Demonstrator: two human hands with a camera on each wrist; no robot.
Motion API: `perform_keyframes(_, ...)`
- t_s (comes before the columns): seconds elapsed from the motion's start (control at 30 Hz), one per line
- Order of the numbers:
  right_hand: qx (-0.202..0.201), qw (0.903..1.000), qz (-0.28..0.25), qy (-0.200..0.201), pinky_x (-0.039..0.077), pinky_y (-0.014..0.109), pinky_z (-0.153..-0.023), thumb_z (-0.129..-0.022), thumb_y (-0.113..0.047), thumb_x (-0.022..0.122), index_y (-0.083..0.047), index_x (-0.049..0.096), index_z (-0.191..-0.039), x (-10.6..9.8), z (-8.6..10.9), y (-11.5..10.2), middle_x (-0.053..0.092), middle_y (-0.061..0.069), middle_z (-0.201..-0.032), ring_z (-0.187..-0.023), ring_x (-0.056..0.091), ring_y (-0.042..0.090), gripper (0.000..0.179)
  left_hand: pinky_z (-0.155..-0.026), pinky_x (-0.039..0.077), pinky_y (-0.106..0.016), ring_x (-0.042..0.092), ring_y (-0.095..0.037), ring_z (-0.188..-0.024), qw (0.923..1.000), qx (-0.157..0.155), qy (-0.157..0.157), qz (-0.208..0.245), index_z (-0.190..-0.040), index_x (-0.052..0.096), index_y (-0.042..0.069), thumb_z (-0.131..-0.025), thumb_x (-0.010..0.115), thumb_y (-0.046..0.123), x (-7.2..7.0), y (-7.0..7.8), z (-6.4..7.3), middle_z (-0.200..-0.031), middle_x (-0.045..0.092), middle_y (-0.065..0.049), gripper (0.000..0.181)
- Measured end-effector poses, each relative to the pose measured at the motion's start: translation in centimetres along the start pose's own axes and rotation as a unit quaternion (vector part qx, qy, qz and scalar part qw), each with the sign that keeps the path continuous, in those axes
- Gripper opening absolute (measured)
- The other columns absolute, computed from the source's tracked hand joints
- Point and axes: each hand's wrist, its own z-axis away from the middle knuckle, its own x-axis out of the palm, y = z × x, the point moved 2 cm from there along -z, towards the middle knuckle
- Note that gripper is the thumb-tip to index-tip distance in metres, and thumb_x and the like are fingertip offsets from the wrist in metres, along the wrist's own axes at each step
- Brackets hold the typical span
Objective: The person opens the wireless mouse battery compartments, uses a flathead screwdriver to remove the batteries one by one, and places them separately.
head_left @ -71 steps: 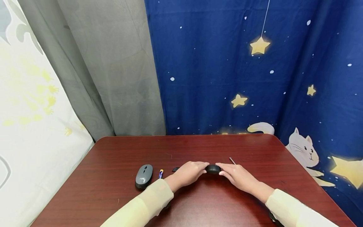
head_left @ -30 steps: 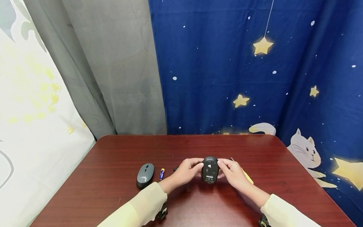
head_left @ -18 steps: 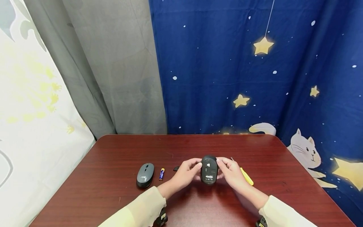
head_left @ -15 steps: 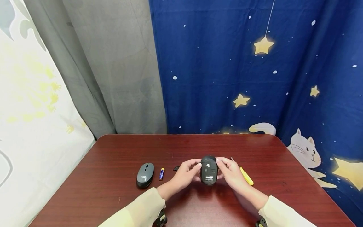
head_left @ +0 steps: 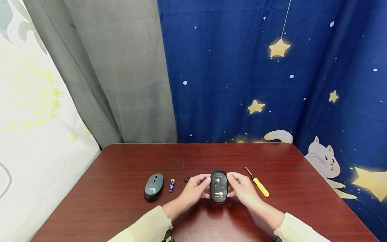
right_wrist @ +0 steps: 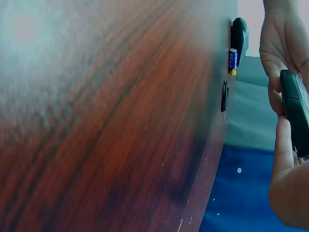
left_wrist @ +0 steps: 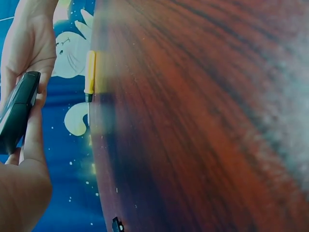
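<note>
Between my two hands is a black computer mouse [head_left: 219, 186], its labelled underside facing the head camera. My left hand [head_left: 193, 191] grips its left edge, thumb on the underside and fingers behind. On the opposite edge my right hand [head_left: 245, 192] pinches it the same way. Both wrist views show the mouse side-on, held above the tabletop. A small black cover-like piece [head_left: 187, 179] lies just beyond my left hand. To the right of my right hand rests a screwdriver [head_left: 260, 187] with a yellow handle.
A second mouse [head_left: 154, 186], grey on top, stands at the left on the reddish-brown table [head_left: 127, 161]. Beside it lies a blue battery [head_left: 171, 185] with a yellow end. Curtains [head_left: 217, 84] hang behind the table's far edge.
Both hands have tilted the mouse from nearly edge-on so its underside shows. Lately they have brought it slightly left and closer to me. The screwdriver, earlier partly covered, is fully visible.
</note>
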Motion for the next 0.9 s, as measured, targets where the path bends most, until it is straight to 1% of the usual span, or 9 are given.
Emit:
perform_keyframes(0.1,0.002,1.0000,0.000,-0.001,0.059,0.036,-0.063,-0.103,-0.022,0.050,0.010,0.059,-0.118,0.2,0.1,0.2,0.066,0.014,-0.086,-0.072,0.064,0.022,0.036,-0.069,0.059,-0.036,0.069,-0.019,-0.080,1.0000,0.000,-0.006,0.002,-0.126,0.057,-0.007,-0.100,0.054,0.014,-0.1,-0.1,0.3,-0.099,0.069,-0.014,0.033)
perform_keyframes(0.2,0.002,1.0000,-0.004,-0.007,0.059,0.037,-0.063,-0.103,-0.022,0.049,0.011,0.058,-0.118,0.3,0.2,0.4,0.067,0.014,-0.087,-0.073,0.065,0.022,0.037,-0.071,0.059,-0.037,0.068,-0.018,-0.082,0.9999,-0.003,-0.014,0.008,-0.126,0.056,-0.008,-0.096,0.060,0.010,-0.2,0.0,0.5,-0.098,0.068,-0.013,0.036)
perform_keyframes(0.37,0.001,0.9997,-0.007,-0.022,0.059,0.037,-0.065,-0.104,-0.023,0.048,0.012,0.056,-0.120,0.7,0.5,0.3,0.067,0.015,-0.090,-0.075,0.066,0.024,0.039,-0.074,0.058,-0.038,0.068,-0.020,-0.087,0.9993,-0.016,-0.025,0.021,-0.127,0.055,-0.007,-0.089,0.067,0.005,-0.5,0.0,0.8,-0.101,0.067,-0.014,0.042)
perform_keyframes(0.57,-0.008,0.9988,-0.011,-0.046,0.059,0.037,-0.067,-0.103,-0.023,0.050,0.011,0.055,-0.122,0.8,0.9,0.0,0.067,0.016,-0.093,-0.078,0.067,0.024,0.039,-0.073,0.059,-0.038,0.068,-0.020,-0.087,0.9989,-0.023,-0.027,0.030,-0.125,0.056,-0.007,-0.086,0.069,0.003,-0.6,0.0,1.2,-0.101,0.068,-0.015,0.043)
perform_keyframes(0.7,-0.020,0.9976,-0.007,-0.065,0.059,0.038,-0.067,-0.099,-0.020,0.057,0.010,0.053,-0.126,0.8,1.0,-0.1,0.069,0.016,-0.096,-0.078,0.068,0.023,0.041,-0.073,0.059,-0.038,0.068,-0.021,-0.087,0.9988,-0.026,-0.025,0.033,-0.126,0.055,-0.007,-0.086,0.068,0.003,-0.6,0.3,1.5,-0.101,0.068,-0.016,0.043)
perform_keyframes(0.9,-0.043,0.9960,-0.014,-0.077,0.059,0.040,-0.069,-0.092,-0.011,0.067,0.009,0.051,-0.130,0.9,1.1,-0.2,0.068,0.017,-0.099,-0.084,0.069,0.020,0.046,-0.073,0.059,-0.037,0.068,-0.020,-0.088,0.9987,-0.025,-0.027,0.036,-0.126,0.053,-0.009,-0.086,0.068,0.002,-0.5,0.4,1.9,-0.102,0.067,-0.015,0.044)
